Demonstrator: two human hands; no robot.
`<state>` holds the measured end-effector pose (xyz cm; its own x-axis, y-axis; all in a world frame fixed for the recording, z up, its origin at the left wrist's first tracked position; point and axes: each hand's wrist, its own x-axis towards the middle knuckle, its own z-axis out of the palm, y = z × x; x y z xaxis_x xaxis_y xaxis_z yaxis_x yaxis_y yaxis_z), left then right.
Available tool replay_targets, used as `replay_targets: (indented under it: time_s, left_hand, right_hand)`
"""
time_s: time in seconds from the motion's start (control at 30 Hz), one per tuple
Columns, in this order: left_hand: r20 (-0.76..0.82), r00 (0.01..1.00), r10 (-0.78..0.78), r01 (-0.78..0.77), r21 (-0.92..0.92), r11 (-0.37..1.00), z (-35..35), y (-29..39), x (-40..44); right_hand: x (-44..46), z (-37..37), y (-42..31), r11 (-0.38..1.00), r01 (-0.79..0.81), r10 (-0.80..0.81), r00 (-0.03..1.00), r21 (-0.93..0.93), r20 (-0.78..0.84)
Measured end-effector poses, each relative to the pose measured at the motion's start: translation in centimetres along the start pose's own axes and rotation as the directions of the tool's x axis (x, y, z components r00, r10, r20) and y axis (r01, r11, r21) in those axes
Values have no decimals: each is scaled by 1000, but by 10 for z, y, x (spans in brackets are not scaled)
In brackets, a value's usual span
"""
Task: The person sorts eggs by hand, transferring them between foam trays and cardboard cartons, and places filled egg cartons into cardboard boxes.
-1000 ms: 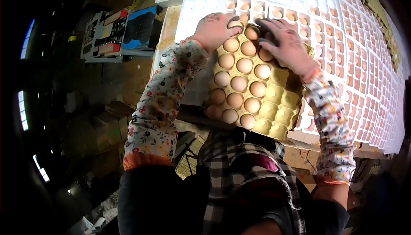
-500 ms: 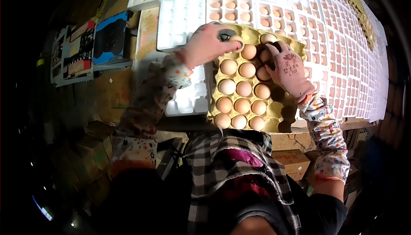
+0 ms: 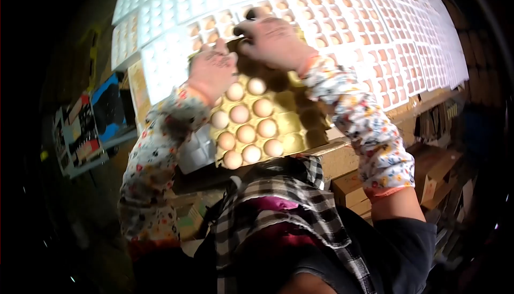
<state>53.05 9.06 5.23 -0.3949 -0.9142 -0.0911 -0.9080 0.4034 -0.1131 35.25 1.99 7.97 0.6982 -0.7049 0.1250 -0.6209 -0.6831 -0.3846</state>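
A yellow pulp egg tray (image 3: pixel 289 125) lies before me. Several brown eggs (image 3: pixel 239 113) fill its left and middle cups, while cups on its right side are bare. My left hand (image 3: pixel 212 73), in a pink glove, is over the tray's far left corner, fingers bent down at a white egg tray (image 3: pixel 184 33). Over the tray's far edge, my right hand (image 3: pixel 276 41) reaches leftward with curled, dark-tipped fingers, close to the left one. Both hands look closed, but blur and the backs of the hands hide whatever is between the fingers.
White trays with eggs (image 3: pixel 369 18) cover the table to the back and right. Paler white trays (image 3: pixel 155 5) lie at the back left. A blue panel (image 3: pixel 108 107) stands left of the table. Cardboard boxes (image 3: pixel 350 189) sit below the front edge.
Both hands have moved to the yellow tray's far edge, the right one swinging up and left. The egg seen in my left fingers is now hidden. Fewer eggs show in the tray. The view has shifted.
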Motion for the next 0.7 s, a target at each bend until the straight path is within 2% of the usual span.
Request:
replay_targets:
  time_s: [0.03, 0.07, 0.1, 0.13, 0.17, 0.2, 0.23, 0.27, 0.3, 0.33, 0.4, 0.43, 0.47, 0.5, 0.57, 0.6, 0.63, 0.67, 0.7]
  left_hand:
    - [26, 999, -23, 24, -22, 999, -5, 2, 1]
    - [41, 997, -66, 66, 11, 998, -12, 7, -4]
    - [68, 995, -66, 65, 18, 998, -14, 8, -5]
    - [165, 978, -131, 135, -9, 991, -22, 13, -3]
    - [195, 969, -150, 151, 8, 988, -21, 15, -1]
    - [223, 958, -183, 181, 26, 983, -20, 14, 0]
    - [189, 966, -177, 184, -22, 983, -21, 9, -2]
    - [158, 971, -179, 192, -71, 979, -21, 5, -6]
    - [128, 973, -190, 206, -124, 971, -20, 3, -12]
    - [49, 955, -293, 296, -223, 929, -27, 4, -22]
    - [33, 859, -511, 412, -638, 651, -40, 5, -50]
    - [14, 812, -583, 414, -717, 560, -41, 2, -71]
    - [85, 738, -669, 442, -811, 384, -39, 1, -91]
    - [154, 650, -744, 432, -880, 195, -38, 1, -112]
    - [140, 537, -832, 473, -866, 159, -30, -6, -164]
    - [69, 529, -846, 523, -812, 260, -25, -7, -189]
    - [38, 562, -826, 654, -632, 416, -18, -9, -209]
    - [37, 614, -788, 726, -418, 546, -13, -8, -231]
    - [41, 679, -733, 693, -367, 621, -7, -3, -248]
  right_hand:
    - [-3, 16, 0, 967, 43, -54, 998, -250, -38]
    - [2, 30, 1, 927, 41, -44, 999, -372, 2]
    - [7, 42, 1, 872, 50, -34, 999, -488, 41]
    - [15, 47, 2, 873, 26, 46, 990, -486, 136]
    - [20, 38, 8, 900, 86, 2, 980, -428, 199]
    - [14, 31, 14, 947, 16, 12, 996, -321, 84]
    - [4, 12, 23, 994, -95, 100, 991, -55, 87]
    - [-12, -8, 38, 956, -199, 175, 977, 215, 123]
    - [-36, -13, 67, 854, -181, 208, 978, 488, -2]
    - [-66, -19, 88, 877, -167, 298, 925, 451, -237]
    - [-120, -21, 155, 890, -363, 438, 849, 277, -296]
    - [-143, -14, 182, 896, -427, 442, 839, 117, -318]
    - [-159, -14, 198, 909, -362, 309, 918, -205, -248]
    - [-172, 6, 229, 889, -370, 338, 928, -270, -160]
    - [-181, 22, 249, 894, -324, 378, 917, -309, 130]
    - [-185, 22, 230, 894, -248, 221, 969, -373, -113]
    - [-185, 29, 243, 921, -312, 272, 944, -235, -188]
    - [-174, 14, 216, 912, -346, 379, 916, 219, -130]
    - [-164, 1, 179, 723, -395, 459, 888, 567, 35]
